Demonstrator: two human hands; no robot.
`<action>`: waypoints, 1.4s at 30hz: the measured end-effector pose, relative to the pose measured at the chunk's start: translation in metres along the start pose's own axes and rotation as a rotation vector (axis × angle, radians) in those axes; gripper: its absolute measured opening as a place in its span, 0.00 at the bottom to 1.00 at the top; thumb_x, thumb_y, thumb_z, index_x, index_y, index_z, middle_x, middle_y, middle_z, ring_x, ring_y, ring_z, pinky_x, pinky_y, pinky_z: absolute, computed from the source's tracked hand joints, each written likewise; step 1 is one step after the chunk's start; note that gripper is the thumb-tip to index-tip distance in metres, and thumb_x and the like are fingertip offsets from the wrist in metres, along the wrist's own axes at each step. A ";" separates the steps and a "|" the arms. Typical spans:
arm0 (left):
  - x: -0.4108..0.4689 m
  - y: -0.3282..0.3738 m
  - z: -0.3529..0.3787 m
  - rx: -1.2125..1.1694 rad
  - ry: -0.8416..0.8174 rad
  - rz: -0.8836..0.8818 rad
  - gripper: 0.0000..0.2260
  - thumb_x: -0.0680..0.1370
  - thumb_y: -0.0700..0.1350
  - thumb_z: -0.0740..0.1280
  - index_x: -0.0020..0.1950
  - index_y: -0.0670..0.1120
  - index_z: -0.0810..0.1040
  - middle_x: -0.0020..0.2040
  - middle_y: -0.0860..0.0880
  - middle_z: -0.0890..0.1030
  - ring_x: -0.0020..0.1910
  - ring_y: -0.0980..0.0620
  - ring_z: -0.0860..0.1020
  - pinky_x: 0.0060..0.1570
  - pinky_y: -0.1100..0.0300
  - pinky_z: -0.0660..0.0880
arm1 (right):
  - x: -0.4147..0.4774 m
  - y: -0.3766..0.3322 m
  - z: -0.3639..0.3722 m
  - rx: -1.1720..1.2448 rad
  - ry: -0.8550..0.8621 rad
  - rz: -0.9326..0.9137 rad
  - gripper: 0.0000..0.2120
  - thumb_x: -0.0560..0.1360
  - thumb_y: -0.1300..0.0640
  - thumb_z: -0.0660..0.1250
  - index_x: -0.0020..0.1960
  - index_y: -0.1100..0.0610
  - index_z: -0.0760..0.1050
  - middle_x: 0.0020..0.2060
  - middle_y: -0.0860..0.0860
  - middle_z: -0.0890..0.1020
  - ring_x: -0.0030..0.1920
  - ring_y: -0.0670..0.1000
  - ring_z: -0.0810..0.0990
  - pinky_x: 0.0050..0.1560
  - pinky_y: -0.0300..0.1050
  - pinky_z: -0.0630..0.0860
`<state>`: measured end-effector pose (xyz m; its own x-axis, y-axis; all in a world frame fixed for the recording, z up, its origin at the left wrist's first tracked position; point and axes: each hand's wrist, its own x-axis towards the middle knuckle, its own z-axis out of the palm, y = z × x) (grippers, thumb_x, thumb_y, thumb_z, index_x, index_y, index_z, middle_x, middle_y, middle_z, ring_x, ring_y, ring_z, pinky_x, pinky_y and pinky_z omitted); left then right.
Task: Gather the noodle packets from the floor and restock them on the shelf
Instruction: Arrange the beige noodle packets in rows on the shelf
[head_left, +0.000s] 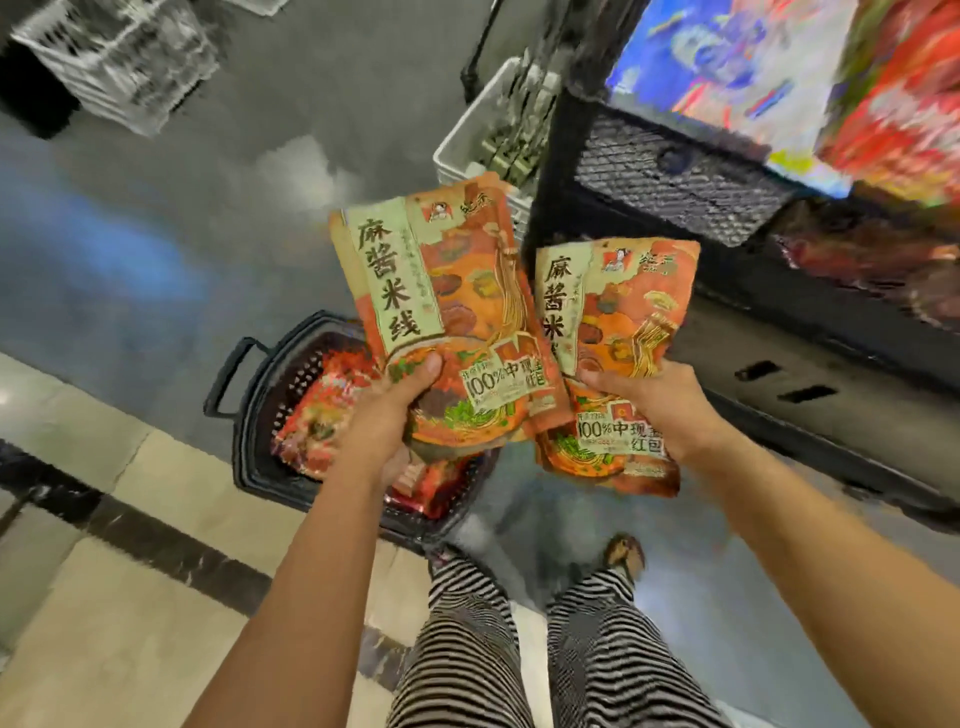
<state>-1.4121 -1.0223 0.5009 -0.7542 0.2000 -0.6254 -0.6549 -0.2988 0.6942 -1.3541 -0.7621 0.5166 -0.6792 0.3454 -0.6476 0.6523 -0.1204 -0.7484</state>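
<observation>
- Hands apart, each gripping one noodle packet at its lower half: left hand (387, 410) on left packet (441, 291), right hand (649, 405) on right packet (618, 322).
- Packets upright in the air – beside the dark shelf (675, 171), above the floor (156, 234).
- Black basket (260, 415) on the floor under left hand, red packets (306, 421) inside.

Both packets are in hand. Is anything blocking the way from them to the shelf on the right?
Nothing visible does. The right packet is up by the black shelf, the left packet beside it; no object between.
</observation>
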 end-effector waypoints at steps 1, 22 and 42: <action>-0.008 -0.001 0.017 0.019 -0.024 -0.007 0.21 0.70 0.45 0.73 0.62 0.43 0.80 0.56 0.41 0.84 0.52 0.45 0.84 0.50 0.48 0.82 | -0.010 -0.001 -0.019 0.015 0.031 -0.017 0.15 0.64 0.60 0.81 0.50 0.57 0.84 0.46 0.54 0.87 0.49 0.58 0.86 0.57 0.63 0.79; -0.172 -0.196 0.413 -0.099 -0.624 -0.308 0.32 0.41 0.47 0.88 0.43 0.42 0.88 0.49 0.42 0.86 0.45 0.44 0.86 0.40 0.47 0.83 | -0.198 0.101 -0.476 0.481 0.380 -0.124 0.25 0.59 0.59 0.80 0.55 0.60 0.81 0.47 0.59 0.86 0.45 0.63 0.86 0.50 0.62 0.81; -0.122 -0.228 0.657 0.364 -0.703 -0.105 0.47 0.47 0.51 0.86 0.64 0.42 0.78 0.56 0.39 0.84 0.50 0.42 0.84 0.43 0.49 0.82 | -0.175 0.063 -0.692 0.573 0.461 -0.354 0.27 0.54 0.57 0.81 0.52 0.61 0.82 0.44 0.59 0.86 0.40 0.59 0.86 0.39 0.50 0.82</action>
<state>-1.2021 -0.3657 0.6529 -0.4617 0.7879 -0.4074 -0.6075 0.0537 0.7925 -0.9613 -0.1862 0.6820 -0.5246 0.7856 -0.3282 0.0669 -0.3463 -0.9357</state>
